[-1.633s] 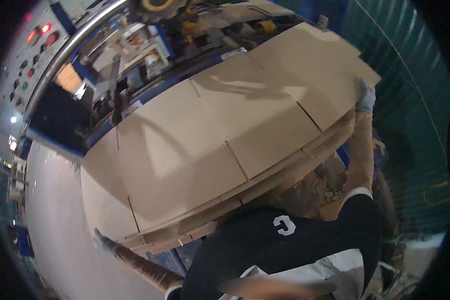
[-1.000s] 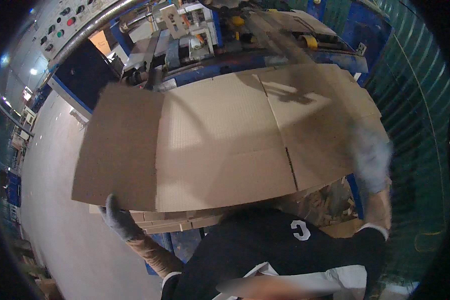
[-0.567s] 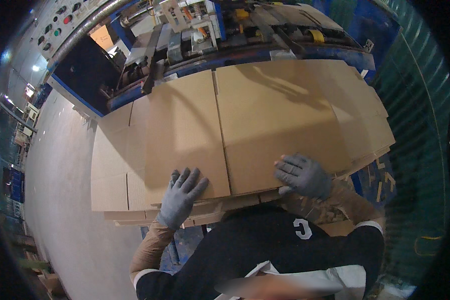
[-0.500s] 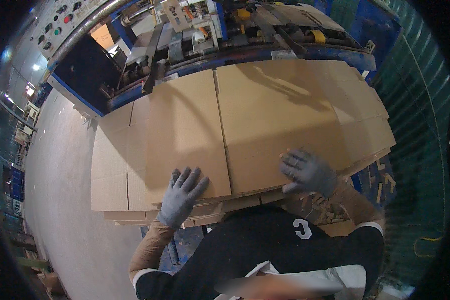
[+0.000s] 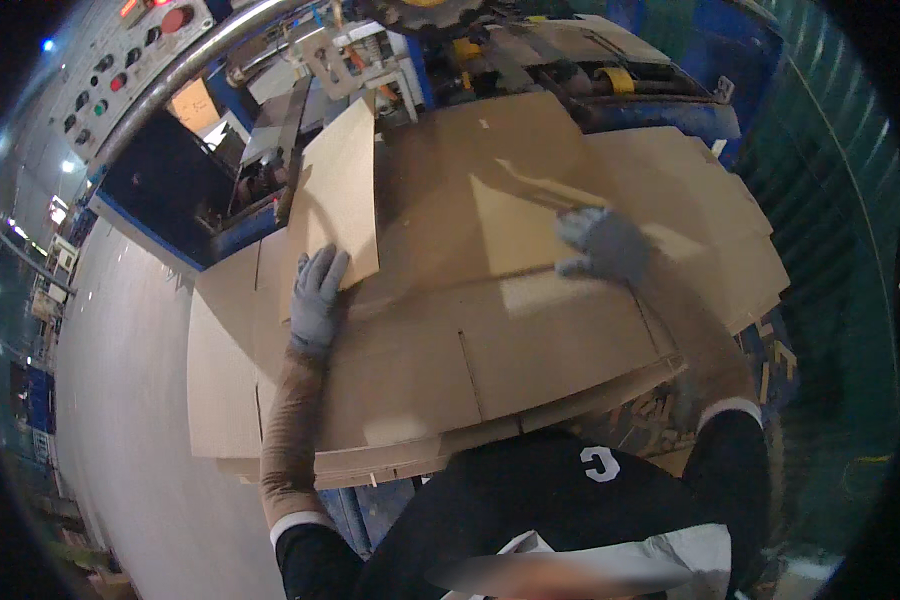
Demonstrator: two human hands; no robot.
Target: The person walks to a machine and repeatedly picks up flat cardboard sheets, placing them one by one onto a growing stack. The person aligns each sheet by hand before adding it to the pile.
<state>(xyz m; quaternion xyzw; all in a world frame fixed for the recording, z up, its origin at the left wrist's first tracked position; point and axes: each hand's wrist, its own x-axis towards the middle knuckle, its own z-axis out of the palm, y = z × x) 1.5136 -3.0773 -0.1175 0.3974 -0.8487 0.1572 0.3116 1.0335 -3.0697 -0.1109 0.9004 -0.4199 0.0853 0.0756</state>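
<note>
A brown cardboard sheet (image 5: 440,190) lies on top of the stack, its far edge reaching over the machine's front. The sheet's left panel (image 5: 340,195) is tilted up along a crease. My left hand (image 5: 317,300), in a grey glove, rests its outstretched fingers on the near end of that panel. Toward the right side of the sheet, my gloved right hand (image 5: 607,245) presses with its fingers spread, slightly blurred. Neither hand wraps round anything. Beneath lies the stack of flat cardboard sheets (image 5: 400,385), with slits along the near side.
A blue machine (image 5: 155,200) with rollers and belts stands beyond the stack. Its control panel (image 5: 120,75) with buttons is at the upper left. Cardboard scraps (image 5: 655,415) lie below at the right, beside a green corrugated wall (image 5: 840,250). Grey floor (image 5: 130,380) stretches along the left.
The top cardboard sheet has slid away from me toward the machine, and its left panel has tilted up. Both my hands have moved forward with it, baring the near part of the stack.
</note>
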